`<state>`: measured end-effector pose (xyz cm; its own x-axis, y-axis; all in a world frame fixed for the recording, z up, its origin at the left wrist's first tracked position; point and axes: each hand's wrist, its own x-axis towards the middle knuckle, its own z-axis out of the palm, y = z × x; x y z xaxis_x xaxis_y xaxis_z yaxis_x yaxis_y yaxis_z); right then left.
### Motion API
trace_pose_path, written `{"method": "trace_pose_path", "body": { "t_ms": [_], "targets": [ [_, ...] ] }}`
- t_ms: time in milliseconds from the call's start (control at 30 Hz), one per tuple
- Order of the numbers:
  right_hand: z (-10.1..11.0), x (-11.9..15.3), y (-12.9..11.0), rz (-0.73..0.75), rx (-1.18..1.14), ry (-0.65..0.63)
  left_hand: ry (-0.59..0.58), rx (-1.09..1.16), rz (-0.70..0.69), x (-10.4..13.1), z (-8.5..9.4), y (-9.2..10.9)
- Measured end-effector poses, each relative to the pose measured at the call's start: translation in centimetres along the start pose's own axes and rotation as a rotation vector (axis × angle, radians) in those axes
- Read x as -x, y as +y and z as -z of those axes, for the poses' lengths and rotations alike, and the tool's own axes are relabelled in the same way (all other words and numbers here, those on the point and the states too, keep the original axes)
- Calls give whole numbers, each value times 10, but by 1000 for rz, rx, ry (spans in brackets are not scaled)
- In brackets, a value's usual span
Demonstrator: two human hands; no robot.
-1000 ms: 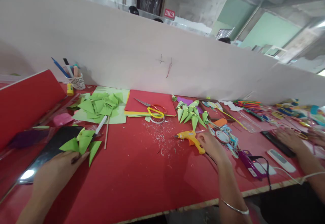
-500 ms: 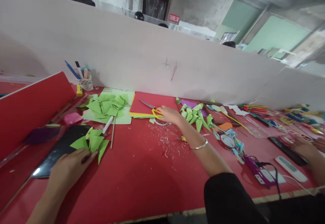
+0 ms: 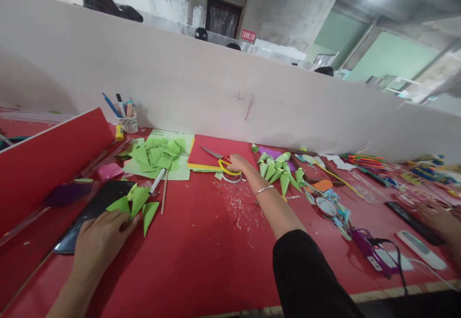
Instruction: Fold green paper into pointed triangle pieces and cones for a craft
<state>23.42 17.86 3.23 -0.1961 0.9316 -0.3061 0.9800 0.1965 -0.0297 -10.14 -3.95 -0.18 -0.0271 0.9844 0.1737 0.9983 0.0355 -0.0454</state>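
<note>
Fingers pinching folded green paper on the left, reaching the scissors on the right

With my left hand (image 3: pixel 103 243) I have thumb and forefinger closed on the lower edge of a green paper flower (image 3: pixel 139 201); the fingertips are tucked out of my view behind it. Under that hand lies a dark glossy slab (image 3: pixel 68 238), partly covered. On my right side, a black sleeve (image 3: pixel 302 270) runs off the bottom of my picture. At the right edge, a purple box (image 3: pixel 369 255) with a black cable lies near a white remote (image 3: pixel 421 250).

Farther in, a wooden stick (image 3: pixel 164 198) lies just beside the flower, and pale shreds (image 3: pixel 239 207) litter the red table (image 3: pixel 201 260). A bit of something yellow shows past my right forearm, too hidden to name. Beyond it sit green paper cones (image 3: pixel 284 182), bunched together.

My right hand (image 3: pixel 237 163) touches the yellow handles of the scissors (image 3: pixel 213 152), whose blades lie over a red sheet (image 3: pixel 198 149). I cannot tell whether those fingers have closed. Another person's hand (image 3: pixel 437 216) is blurred and cut off at the right.

Behind everything stands a white partition (image 3: pixel 180 82); only the dark tops of heads (image 3: pixel 104 3) show above it.
</note>
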Motion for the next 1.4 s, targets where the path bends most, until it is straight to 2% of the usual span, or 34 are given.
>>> {"method": "trace_pose_path", "body": {
  "t_ms": [100, 233, 267, 333, 400, 467, 567, 667, 733, 800, 900, 1000, 1100, 1200, 1400],
  "targets": [
    [2, 2, 1, -24, -75, -16, 8, -22, 22, 2, 5, 5],
    [7, 4, -3, -38, -200, 35, 221, -74, 124, 5, 15, 14],
    [8, 4, -6, -36, -237, 52, 274, -51, 127, 4, 17, 16],
    [7, 6, -13, -28, -319, 89, 294, 86, 34, 0, 18, 23],
    [6, 10, -23, -15, -412, 137, 215, 328, -122, -7, 17, 35],
    [3, 17, -36, 6, -512, 191, 122, 630, -165, -17, 17, 52],
    [-2, 30, -61, 69, -656, 261, -125, 1126, -71, -37, 21, 87],
    [-6, 45, -89, 174, -780, 309, -280, 1623, 158, -56, 29, 120],
    [-7, 56, -102, 250, -834, 320, -288, 1704, 186, -65, 34, 134],
    [-5, 65, -109, 322, -857, 317, -277, 1744, 196, -71, 38, 139],
    [4, 72, -100, 490, -744, 277, -276, 1774, 235, -77, 41, 129],
    [16, 65, -75, 565, -597, 259, -268, 1763, 296, -92, 43, 104],
    [17, 46, -46, 505, -464, 295, -216, 1719, 359, -117, 46, 71],
    [3, 25, -25, 398, -326, 325, -214, 1654, 405, -144, 46, 45],
    [-25, -2, -10, 317, -94, 294, -185, 1611, 524, -179, 26, 21]
  ]
}}
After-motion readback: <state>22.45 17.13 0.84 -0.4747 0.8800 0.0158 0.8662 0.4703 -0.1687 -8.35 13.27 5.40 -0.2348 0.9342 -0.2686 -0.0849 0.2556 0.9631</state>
